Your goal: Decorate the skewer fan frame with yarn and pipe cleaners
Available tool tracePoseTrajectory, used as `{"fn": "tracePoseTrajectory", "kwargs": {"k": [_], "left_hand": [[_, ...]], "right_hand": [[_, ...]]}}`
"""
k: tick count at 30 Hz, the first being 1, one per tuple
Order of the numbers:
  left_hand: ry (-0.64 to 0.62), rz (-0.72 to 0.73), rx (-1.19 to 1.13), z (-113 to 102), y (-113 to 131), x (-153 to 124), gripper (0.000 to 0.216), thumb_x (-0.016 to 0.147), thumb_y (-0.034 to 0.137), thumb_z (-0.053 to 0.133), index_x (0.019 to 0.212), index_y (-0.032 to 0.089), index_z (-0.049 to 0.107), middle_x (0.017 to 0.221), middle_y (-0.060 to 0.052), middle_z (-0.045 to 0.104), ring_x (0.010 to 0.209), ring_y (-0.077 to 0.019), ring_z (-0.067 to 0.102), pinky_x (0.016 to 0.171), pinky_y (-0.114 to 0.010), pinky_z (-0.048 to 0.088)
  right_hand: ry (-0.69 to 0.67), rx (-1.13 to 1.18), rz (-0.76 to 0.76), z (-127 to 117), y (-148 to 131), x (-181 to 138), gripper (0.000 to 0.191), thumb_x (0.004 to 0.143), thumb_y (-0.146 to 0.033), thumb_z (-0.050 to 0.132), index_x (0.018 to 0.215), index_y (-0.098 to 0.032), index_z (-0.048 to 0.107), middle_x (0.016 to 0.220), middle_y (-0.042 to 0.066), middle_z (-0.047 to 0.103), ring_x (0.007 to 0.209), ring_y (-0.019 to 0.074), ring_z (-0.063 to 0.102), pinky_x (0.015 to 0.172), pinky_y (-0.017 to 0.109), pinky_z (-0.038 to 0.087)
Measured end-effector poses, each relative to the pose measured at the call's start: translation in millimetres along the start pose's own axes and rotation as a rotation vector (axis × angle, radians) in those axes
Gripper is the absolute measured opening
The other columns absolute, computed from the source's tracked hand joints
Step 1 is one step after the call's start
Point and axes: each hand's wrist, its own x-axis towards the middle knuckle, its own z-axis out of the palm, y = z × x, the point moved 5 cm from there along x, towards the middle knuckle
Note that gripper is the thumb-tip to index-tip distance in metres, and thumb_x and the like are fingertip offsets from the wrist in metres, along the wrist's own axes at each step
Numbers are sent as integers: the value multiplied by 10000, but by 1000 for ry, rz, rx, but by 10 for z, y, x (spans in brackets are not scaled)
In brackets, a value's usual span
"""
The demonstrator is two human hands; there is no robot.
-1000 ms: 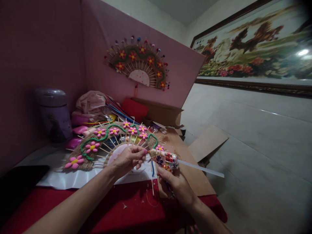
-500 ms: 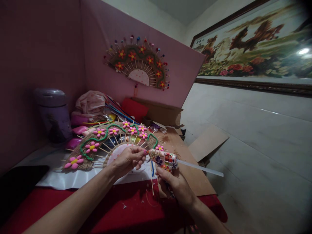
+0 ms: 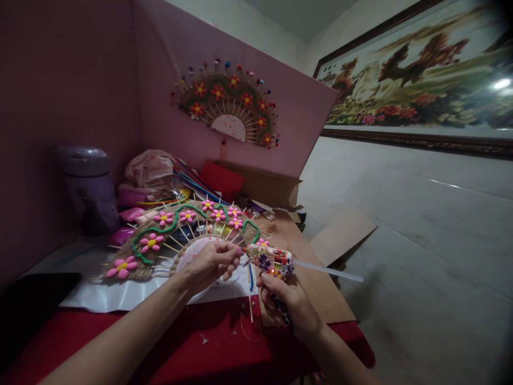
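A fan-shaped craft (image 3: 176,230) of wooden sticks, brown twine, green cord and pink flowers lies on the table. My left hand (image 3: 210,263) is closed in a pinch over the fan's inner edge, holding something too small to name. My right hand (image 3: 286,302) grips a patterned glue gun (image 3: 269,260). Its nozzle points left, right at my left fingertips. A clear glue stick (image 3: 328,271) juts out of the gun's back to the right.
A finished fan (image 3: 228,104) hangs on the pink board behind. A purple jar (image 3: 88,187), a pink cloth, coloured sticks and a cardboard box crowd the back of the red-covered table (image 3: 224,347). Brown cardboard (image 3: 316,289) lies under my right hand. A framed painting (image 3: 420,80) hangs at right.
The glue gun has tilted slightly, its rear and the glue stick rising a little. My right hand shifted a touch with it. My left hand has stayed in place.
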Motion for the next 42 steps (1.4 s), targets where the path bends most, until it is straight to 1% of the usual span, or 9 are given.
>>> {"fn": "tracePoseTrajectory", "kwargs": {"k": [9, 14, 20, 24, 29, 34, 40, 42], "left_hand": [[-23, -2, -2, 3, -13, 0, 231, 691, 257, 722, 681, 97, 555, 617, -8, 550, 430, -37, 470, 380, -145, 365], [-29, -2, 7, 0, -18, -6, 237, 694, 269, 719, 684, 98, 556, 611, -7, 546, 429, -35, 464, 377, -141, 359], [-29, -2, 17, 23, 9, -10, 239, 679, 271, 731, 703, 98, 567, 586, 11, 522, 418, -34, 452, 375, -144, 354], [-13, 7, 17, 24, 13, -12, 230, 677, 258, 731, 721, 93, 576, 589, 18, 515, 404, -27, 441, 373, -145, 353], [-3, 5, 5, -2, -2, 1, 235, 675, 263, 733, 713, 98, 570, 632, 3, 535, 412, -22, 443, 378, -141, 352], [14, -3, -6, -23, -10, 7, 236, 670, 261, 738, 717, 98, 574, 630, 3, 536, 415, -19, 436, 372, -133, 338], [23, -17, -3, -28, -25, 9, 246, 668, 265, 738, 683, 101, 556, 626, -5, 543, 420, -24, 446, 379, -134, 342], [32, -17, -3, -24, -21, 7, 248, 668, 266, 737, 679, 105, 548, 611, 1, 539, 410, -23, 435, 375, -136, 335]], "right_hand": [[-19, -6, -2, 9, 9, 12, 367, 773, -499, 561, 778, -132, 543, 434, -67, 440, 311, 38, 340, 291, 145, 266], [21, -14, 15, -6, 21, 18, 380, 746, -512, 581, 776, -134, 546, 432, -68, 440, 309, 38, 324, 285, 146, 256], [72, -118, -66, -53, 0, 27, 401, 754, -520, 587, 767, -119, 572, 478, -41, 479, 353, 50, 402, 330, 164, 288], [91, -140, -75, -59, -15, 13, 407, 748, -526, 592, 792, -122, 580, 508, -38, 493, 353, 54, 412, 331, 177, 294], [95, -160, -95, -37, -49, -17, 403, 746, -530, 595, 768, -129, 574, 509, -42, 485, 366, 52, 408, 351, 178, 302], [82, -174, -106, -31, -47, -14, 407, 752, -539, 583, 760, -132, 562, 492, -46, 473, 358, 53, 385, 348, 183, 287], [65, -186, -115, -25, -16, 9, 373, 773, -513, 577, 721, -146, 546, 491, -52, 458, 381, 53, 385, 384, 189, 298], [50, -202, -117, -17, 1, 14, 385, 788, -514, 560, 676, -147, 532, 474, -50, 449, 377, 53, 383, 388, 191, 294]]}}
